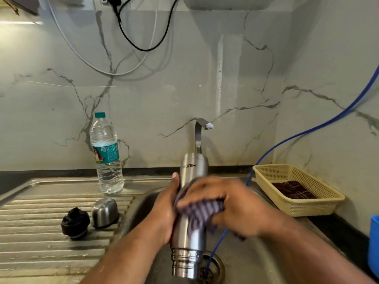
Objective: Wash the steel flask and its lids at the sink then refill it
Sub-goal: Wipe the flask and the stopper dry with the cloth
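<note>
A grey-veined marble wall (pixel 184 89) closes the back and the right side, so the only free room lies toward the viewer and to the left. Below it a steel sink (pixel 252 259) takes up the middle, and its ribbed drainboard (pixel 41 232) runs out to the left edge, wet in patches and mostly bare along its front. A strip of dark desk (pixel 338 232) borders the sink on the right.

The steel flask (pixel 184 242) is held over the basin, upside down and tilted. Its base is up near the tap (pixel 200 136) and its threaded, uncapped mouth is low, just over the drain (pixel 215 267). The left hand (pixel 166 210) grips the flask's body from the left, with the fingers wrapped behind it and the thumb up along its side. The right hand (pixel 231 206), blurred, has its fingers curled over a striped cloth (pixel 201 210) and presses it against the flask's middle.

A yellow mesh basket (pixel 307 208) sits on the desk in the right back corner with a dark folded cloth (pixel 293 189) inside. A clear water bottle (pixel 107 160) stands upright on the sink's back ledge, left of the tap. A blue hose (pixel 307 132) comes down the right wall, passes the basket and reaches the drain. A blue container (pixel 374 242) shows at the right edge.

Near the drainboard's right edge the steel cup lid (pixel 105 212) lies mouth down. The black inner lid (pixel 75 223) lies just beside it on the left. Black and white cables (pixel 131 37) loop on the wall above.
</note>
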A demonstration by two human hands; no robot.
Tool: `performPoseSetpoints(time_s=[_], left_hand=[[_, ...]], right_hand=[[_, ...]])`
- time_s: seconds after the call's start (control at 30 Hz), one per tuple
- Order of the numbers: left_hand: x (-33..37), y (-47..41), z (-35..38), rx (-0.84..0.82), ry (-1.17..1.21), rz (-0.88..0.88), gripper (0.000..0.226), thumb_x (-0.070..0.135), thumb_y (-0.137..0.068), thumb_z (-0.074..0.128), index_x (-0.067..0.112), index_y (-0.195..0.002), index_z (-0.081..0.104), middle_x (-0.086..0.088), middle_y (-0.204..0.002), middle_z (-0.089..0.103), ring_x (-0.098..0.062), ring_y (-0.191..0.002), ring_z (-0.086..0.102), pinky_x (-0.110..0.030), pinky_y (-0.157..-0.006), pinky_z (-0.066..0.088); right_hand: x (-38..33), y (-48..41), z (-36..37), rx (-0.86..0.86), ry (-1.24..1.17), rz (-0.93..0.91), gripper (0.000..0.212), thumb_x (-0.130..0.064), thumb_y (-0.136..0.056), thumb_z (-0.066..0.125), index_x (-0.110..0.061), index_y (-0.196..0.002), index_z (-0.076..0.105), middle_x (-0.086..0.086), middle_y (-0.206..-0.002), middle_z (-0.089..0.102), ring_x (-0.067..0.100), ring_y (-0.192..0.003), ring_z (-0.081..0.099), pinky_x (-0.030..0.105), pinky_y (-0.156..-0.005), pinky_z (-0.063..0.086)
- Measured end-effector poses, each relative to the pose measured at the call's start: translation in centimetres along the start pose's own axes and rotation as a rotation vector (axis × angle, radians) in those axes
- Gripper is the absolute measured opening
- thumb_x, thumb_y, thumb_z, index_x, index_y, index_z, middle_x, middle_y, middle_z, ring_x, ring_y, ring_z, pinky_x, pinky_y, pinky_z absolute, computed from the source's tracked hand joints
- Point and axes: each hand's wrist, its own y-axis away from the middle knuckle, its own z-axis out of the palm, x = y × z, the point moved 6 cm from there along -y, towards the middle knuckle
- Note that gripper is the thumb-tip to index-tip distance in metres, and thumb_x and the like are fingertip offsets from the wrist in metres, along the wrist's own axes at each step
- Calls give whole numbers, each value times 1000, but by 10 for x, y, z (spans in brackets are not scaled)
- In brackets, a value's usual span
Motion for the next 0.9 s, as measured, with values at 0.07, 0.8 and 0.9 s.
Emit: performPoseSetpoints(time_s=[0.07, 0.8, 0.9], left_hand=[[-2, -2, 10, -29, -159, 109, 65, 68, -97, 42, 15, -106, 79, -18, -100, 77, -33, -90, 73, -51, -93, 59], [25, -2, -3, -3, -717, 575, 67, 30, -56, 91, 36, -117, 63, 2, -103, 75, -18, -92, 72, -46, -83, 61], [32, -2, -12, 88, -791, 624, 69, 37, -54, 92, 42, -115, 60, 13, -97, 73, -5, -87, 69, -27, -72, 59]], right_hand=[[21, 4, -31, 388, 59, 110, 74, 16, -71, 73, -36, -123, 74, -17, -129, 63, 7, -126, 58, 36, -109, 49], [-15, 9, -38, 371, 182, -85, 58, 8, -75, 69, -26, -122, 73, -15, -117, 71, 6, -114, 66, 19, -96, 50], [-3, 13, -49, 399, 103, 5, 55, 10, -82, 70, -29, -121, 75, -21, -115, 74, -3, -110, 67, 22, -96, 54]])
